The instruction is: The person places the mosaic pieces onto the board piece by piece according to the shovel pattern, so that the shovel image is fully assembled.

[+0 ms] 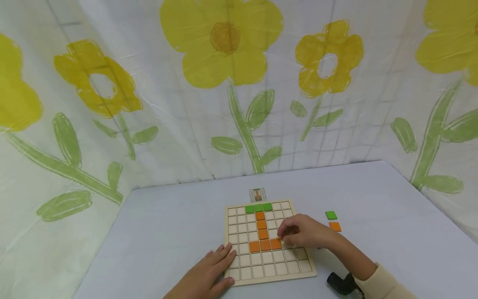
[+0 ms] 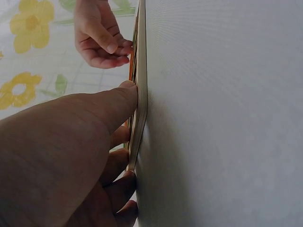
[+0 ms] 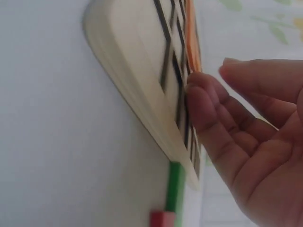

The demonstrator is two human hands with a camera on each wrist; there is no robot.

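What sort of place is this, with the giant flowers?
Probably a curtained-off indoor tabletop space, though the room beyond is hidden. A flower-printed sheet hangs behind a pale table, and a wooden grid board holding orange tiles and green tiles lies on it.

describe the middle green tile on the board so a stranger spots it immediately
On the white table lies a pale gridded board. Its farthest row holds three green tiles. The middle one alone has green on both sides and heads the column of orange tiles.
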